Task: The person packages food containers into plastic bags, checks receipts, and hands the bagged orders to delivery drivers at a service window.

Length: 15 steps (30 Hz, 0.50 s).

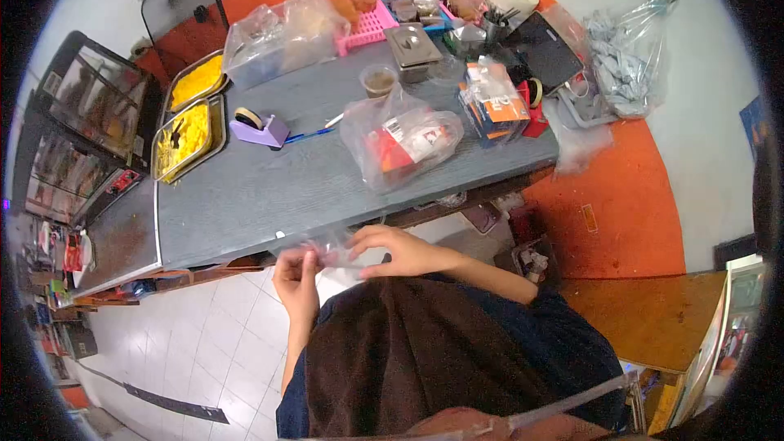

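Just off the front edge of the table, my left hand pinches a small clear plastic bag between thumb and fingers. Something reddish shows through the film, too blurred to name. To its right, my right hand is curved, its thumb and fingers apart at the bag's right side. Farther in on the grey table lies a larger clear plastic bag with a red and white packet inside.
Two metal trays of yellow food stand at the left, near a purple tape dispenser and blue pen. An orange and blue box sits at the right. A lidded metal container and pink basket are behind.
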Each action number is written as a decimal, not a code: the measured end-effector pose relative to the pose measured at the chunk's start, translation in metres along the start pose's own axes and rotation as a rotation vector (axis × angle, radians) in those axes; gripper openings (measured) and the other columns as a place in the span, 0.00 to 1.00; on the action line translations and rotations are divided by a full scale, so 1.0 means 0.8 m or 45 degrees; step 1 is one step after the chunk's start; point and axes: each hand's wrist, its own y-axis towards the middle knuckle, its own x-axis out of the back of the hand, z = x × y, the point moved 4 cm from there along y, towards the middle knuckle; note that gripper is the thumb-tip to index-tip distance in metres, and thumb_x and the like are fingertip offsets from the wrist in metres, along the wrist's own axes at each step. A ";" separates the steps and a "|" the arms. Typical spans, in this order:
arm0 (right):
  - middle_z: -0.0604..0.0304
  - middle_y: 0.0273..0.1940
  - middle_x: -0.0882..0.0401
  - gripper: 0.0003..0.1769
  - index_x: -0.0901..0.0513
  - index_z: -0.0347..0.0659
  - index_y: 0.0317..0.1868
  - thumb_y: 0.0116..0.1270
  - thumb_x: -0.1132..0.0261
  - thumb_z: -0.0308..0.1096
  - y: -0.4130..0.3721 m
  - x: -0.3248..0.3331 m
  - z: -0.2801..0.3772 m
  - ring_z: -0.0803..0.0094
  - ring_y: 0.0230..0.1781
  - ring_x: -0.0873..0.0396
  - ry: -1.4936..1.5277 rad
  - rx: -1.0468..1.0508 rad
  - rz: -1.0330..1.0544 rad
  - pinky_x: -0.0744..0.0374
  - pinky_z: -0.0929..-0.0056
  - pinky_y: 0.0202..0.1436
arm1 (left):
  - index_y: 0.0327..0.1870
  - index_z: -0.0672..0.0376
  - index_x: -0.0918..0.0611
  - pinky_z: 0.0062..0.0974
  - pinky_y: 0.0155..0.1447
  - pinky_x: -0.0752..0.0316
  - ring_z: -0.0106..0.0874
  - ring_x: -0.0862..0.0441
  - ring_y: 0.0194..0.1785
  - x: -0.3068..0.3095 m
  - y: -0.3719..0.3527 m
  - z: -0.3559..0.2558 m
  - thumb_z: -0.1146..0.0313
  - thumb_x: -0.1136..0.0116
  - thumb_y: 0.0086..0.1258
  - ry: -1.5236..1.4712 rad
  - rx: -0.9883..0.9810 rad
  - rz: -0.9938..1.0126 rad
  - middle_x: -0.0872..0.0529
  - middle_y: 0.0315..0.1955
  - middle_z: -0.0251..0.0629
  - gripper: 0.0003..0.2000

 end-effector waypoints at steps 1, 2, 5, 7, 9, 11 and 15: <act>0.51 0.46 0.29 0.22 0.25 0.40 0.44 0.51 0.34 0.42 0.000 -0.001 -0.007 0.61 0.51 0.32 0.002 -0.020 -0.059 0.35 0.65 0.55 | 0.33 0.62 0.26 0.25 0.42 0.27 0.30 0.22 0.34 -0.003 0.001 0.005 0.77 0.47 0.60 -0.206 0.073 -0.014 0.21 0.29 0.38 0.03; 0.51 0.46 0.29 0.22 0.25 0.40 0.44 0.51 0.34 0.42 0.002 -0.004 -0.015 0.61 0.51 0.32 0.007 -0.024 -0.058 0.35 0.65 0.55 | 0.36 0.62 0.28 0.27 0.44 0.27 0.30 0.23 0.37 -0.006 0.002 0.009 0.77 0.48 0.61 -0.411 0.146 -0.030 0.21 0.32 0.38 0.04; 0.50 0.44 0.27 0.17 0.25 0.41 0.43 0.54 0.38 0.39 0.009 -0.002 -0.023 0.57 0.47 0.28 -0.079 0.059 -0.015 0.31 0.65 0.50 | 0.42 0.62 0.30 0.30 0.50 0.29 0.32 0.24 0.44 -0.018 0.006 0.016 0.77 0.51 0.62 -0.804 0.300 -0.069 0.23 0.37 0.38 0.08; 0.49 0.39 0.25 0.11 0.24 0.40 0.36 0.55 0.41 0.36 0.017 0.025 -0.008 0.54 0.38 0.25 -0.137 -0.091 -0.152 0.27 0.64 0.42 | 0.52 0.63 0.37 0.36 0.59 0.39 0.33 0.35 0.56 -0.010 0.009 -0.006 0.77 0.48 0.60 -0.158 -0.243 -0.425 0.31 0.49 0.41 0.19; 0.51 0.35 0.24 0.10 0.23 0.41 0.34 0.55 0.41 0.37 0.019 0.040 0.012 0.53 0.34 0.25 -0.394 -0.024 0.004 0.27 0.63 0.36 | 0.58 0.67 0.44 0.36 0.66 0.52 0.39 0.41 0.61 -0.021 0.003 -0.052 0.70 0.37 0.51 0.698 -0.951 -0.771 0.39 0.56 0.44 0.35; 0.53 0.31 0.23 0.09 0.22 0.41 0.32 0.55 0.41 0.37 0.020 0.050 0.015 0.52 0.30 0.24 -0.652 0.044 0.158 0.26 0.62 0.31 | 0.56 0.63 0.39 0.39 0.66 0.53 0.39 0.37 0.59 -0.044 0.008 -0.049 0.66 0.34 0.46 0.867 -0.932 -0.130 0.34 0.54 0.44 0.35; 0.51 0.23 0.24 0.11 0.21 0.40 0.28 0.52 0.40 0.39 0.017 0.076 0.007 0.57 0.26 0.24 -0.350 -0.015 0.343 0.28 0.64 0.30 | 0.46 0.59 0.26 0.37 0.54 0.34 0.37 0.23 0.45 -0.116 0.008 -0.076 0.72 0.34 0.45 0.995 -0.459 0.549 0.20 0.34 0.42 0.23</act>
